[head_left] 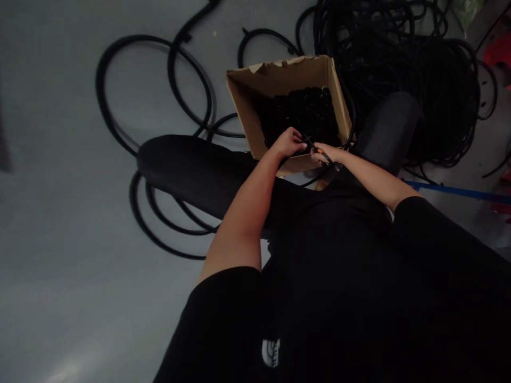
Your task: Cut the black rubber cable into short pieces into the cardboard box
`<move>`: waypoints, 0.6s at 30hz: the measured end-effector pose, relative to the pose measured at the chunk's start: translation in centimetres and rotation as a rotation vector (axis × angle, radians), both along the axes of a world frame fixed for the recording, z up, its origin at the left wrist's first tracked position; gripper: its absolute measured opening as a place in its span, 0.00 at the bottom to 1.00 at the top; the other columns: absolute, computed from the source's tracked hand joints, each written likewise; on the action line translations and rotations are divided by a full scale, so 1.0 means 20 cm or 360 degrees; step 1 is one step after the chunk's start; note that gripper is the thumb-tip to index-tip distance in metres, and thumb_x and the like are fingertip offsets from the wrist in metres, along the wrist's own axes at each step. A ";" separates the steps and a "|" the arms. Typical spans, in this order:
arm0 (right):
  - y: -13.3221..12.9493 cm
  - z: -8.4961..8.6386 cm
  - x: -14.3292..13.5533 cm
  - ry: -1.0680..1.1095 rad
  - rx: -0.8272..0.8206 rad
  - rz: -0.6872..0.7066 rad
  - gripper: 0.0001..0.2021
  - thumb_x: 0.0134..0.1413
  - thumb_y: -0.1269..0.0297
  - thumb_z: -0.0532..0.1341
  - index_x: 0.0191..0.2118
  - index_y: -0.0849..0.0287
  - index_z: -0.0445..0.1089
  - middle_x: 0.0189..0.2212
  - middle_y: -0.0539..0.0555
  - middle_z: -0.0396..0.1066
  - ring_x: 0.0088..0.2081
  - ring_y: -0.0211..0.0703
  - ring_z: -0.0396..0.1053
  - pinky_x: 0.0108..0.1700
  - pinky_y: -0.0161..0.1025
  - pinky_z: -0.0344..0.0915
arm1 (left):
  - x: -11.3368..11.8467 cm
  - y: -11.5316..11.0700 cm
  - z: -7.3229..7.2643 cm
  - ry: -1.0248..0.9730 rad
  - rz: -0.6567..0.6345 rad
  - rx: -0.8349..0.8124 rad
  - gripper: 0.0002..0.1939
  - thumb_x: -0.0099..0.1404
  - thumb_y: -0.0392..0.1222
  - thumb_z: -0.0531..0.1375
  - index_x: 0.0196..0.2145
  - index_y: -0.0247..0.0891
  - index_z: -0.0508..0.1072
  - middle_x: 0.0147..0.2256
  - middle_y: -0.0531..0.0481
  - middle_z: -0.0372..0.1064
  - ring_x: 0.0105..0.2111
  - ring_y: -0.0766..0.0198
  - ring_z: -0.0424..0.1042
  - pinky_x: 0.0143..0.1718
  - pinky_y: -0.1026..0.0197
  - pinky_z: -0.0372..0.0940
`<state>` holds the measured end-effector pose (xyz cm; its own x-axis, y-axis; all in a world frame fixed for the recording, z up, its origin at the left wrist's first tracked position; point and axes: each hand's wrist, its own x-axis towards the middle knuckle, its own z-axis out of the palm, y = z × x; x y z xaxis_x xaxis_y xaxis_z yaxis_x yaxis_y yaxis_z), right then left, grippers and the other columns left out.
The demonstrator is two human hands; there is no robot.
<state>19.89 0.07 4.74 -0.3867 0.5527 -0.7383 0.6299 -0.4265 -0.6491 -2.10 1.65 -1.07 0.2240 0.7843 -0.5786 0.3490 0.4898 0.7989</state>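
My right hand (322, 153) is closed around a pair of scissors (324, 154) with black and orange handles. The dark blades point up and left toward my left hand (290, 142). That hand's fingers are bent into a pinch by the blade tips. Whatever may be between them is too small and dark to make out. Both hands are over the near edge of an open cardboard box (248, 125), which stands between my legs. Inside the box lies a heap of small black pieces (301, 109).
A large tangle of black tubing (431, 80) lies on the floor at the right, beyond my knee. Looser loops of black hose (99, 88) spread over the grey floor (51, 213) at the left and pass under my leg. A blue bar (459, 191) shows at the right.
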 end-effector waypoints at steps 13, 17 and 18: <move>-0.01 -0.06 0.03 -0.0102 0.0366 0.0198 0.07 0.83 0.67 0.67 0.48 0.54 0.69 0.27 0.42 0.69 0.27 0.38 0.71 0.33 0.31 0.66 | 0.05 -0.02 0.13 -0.0026 0.0060 -0.0037 0.22 0.66 0.27 0.76 0.49 0.42 0.72 0.34 0.52 0.77 0.39 0.57 0.83 0.55 0.51 0.79; 0.01 -0.02 0.03 -0.0253 0.0473 0.0218 0.05 0.81 0.65 0.67 0.48 0.57 0.72 0.26 0.44 0.68 0.29 0.40 0.69 0.34 0.33 0.63 | 0.03 -0.01 0.10 0.0103 0.0045 0.0010 0.17 0.71 0.34 0.76 0.49 0.42 0.73 0.33 0.53 0.76 0.35 0.58 0.81 0.51 0.53 0.80; 0.02 -0.02 0.03 -0.0288 0.0469 0.0192 0.05 0.82 0.64 0.66 0.47 0.57 0.71 0.26 0.44 0.68 0.29 0.40 0.69 0.34 0.33 0.63 | 0.03 -0.01 0.08 0.0155 0.0043 0.0010 0.16 0.71 0.35 0.75 0.48 0.42 0.73 0.32 0.53 0.76 0.35 0.58 0.81 0.51 0.53 0.80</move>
